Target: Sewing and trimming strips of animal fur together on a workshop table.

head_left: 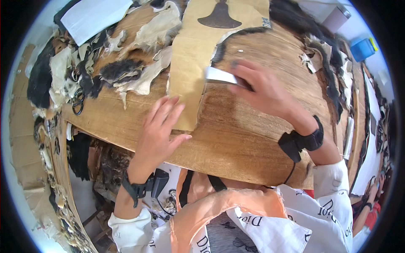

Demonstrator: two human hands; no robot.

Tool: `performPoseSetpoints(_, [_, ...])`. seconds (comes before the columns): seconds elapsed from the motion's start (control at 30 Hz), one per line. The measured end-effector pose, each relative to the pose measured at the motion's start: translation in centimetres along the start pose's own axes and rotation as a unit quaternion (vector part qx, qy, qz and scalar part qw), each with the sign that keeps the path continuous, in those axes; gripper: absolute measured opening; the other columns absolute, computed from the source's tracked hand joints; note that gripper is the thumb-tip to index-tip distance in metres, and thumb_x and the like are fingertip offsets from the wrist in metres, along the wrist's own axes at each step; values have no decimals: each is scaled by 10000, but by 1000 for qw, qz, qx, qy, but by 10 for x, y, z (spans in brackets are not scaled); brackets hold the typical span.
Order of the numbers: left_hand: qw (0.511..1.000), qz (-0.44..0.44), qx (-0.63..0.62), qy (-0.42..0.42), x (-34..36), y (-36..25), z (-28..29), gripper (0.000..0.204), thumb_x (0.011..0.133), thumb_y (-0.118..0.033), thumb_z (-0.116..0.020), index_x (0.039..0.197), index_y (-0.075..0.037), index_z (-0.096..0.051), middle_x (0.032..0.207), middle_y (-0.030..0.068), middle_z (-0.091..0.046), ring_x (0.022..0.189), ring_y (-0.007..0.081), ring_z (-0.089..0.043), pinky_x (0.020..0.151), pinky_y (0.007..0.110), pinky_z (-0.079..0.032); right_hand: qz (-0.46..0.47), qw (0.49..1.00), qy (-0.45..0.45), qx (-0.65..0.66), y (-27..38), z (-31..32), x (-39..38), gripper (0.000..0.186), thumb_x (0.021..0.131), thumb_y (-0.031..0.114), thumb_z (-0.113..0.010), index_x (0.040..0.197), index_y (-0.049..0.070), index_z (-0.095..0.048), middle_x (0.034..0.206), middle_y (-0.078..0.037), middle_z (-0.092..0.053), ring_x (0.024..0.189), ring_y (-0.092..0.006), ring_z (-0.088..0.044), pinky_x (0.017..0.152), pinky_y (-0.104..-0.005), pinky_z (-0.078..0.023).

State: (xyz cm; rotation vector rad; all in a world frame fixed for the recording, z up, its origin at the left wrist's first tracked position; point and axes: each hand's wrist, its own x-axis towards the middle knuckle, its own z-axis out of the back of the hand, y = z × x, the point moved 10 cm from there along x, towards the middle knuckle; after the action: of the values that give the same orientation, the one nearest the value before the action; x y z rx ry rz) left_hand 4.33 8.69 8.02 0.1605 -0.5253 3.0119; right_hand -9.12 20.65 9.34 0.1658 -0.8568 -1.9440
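Observation:
A long tan paper pattern lies on the wooden table, with pale hide and dark fur showing along its right edge. My left hand is at the pattern's near end, fingers spread over its left side and nothing in them. To the right, my right hand is closed on a blade tool, which has a broad pale blade and a dark handle end. The blade is beside the pattern's right edge; motion blur hides whether it touches. On the pattern's far part rests a dark metal piece with a flared, curved end.
Fur and hide scraps cover the table's left side, near black scissor handles. More dark fur lines the far right. A white sheet lies far left; a blue container stands right. Another person's arm shows at lower right.

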Motion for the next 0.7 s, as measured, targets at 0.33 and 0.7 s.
performPoseSetpoints(0.33, [993, -85, -75, 32, 20, 32, -1, 445, 680, -117, -700, 1111, -70, -602, 1166, 108, -573, 1136, 317, -485, 937, 406, -404, -269, 931, -143, -201, -125, 59, -118, 362, 768, 227, -704, 1109, 116, -648, 760, -94, -523, 700, -213, -503, 637, -340, -404])
performPoseSetpoints(0.7, [973, -56, 85, -207, 39, 58, 72, 339, 866, -205, -507, 1193, -145, -573, 1303, 113, -484, 1206, 320, -394, 994, 429, -312, -79, 956, -157, -234, -28, 28, -72, 328, 689, 80, -681, 987, 64, -544, 902, -128, -523, 884, -314, -506, 749, -391, -431])
